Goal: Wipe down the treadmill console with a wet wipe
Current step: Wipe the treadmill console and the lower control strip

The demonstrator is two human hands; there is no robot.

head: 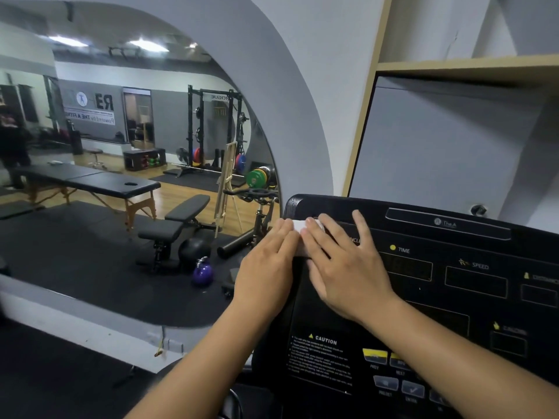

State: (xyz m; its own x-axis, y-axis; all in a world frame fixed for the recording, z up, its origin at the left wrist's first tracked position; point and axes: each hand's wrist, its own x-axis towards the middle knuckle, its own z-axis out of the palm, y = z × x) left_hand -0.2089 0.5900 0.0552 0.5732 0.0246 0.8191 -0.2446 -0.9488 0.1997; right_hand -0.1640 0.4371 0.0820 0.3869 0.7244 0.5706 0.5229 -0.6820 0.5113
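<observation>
Gym mirror [121, 176] flanks console [453, 297], where left hand [266, 267], right hand [344, 267] press wipe [299, 226].

An arched mirror [169, 71] filled the wall and reflected a gym. A black massage table [90, 179] stood on the wood floor [169, 198], with a squat rack [216, 128] at the floor's far edge. Nearer, a weight bench [178, 219] and a purple kettlebell [203, 272] sat on the black mat [75, 252]. A wooden shelf [465, 68] hung at upper right.
</observation>
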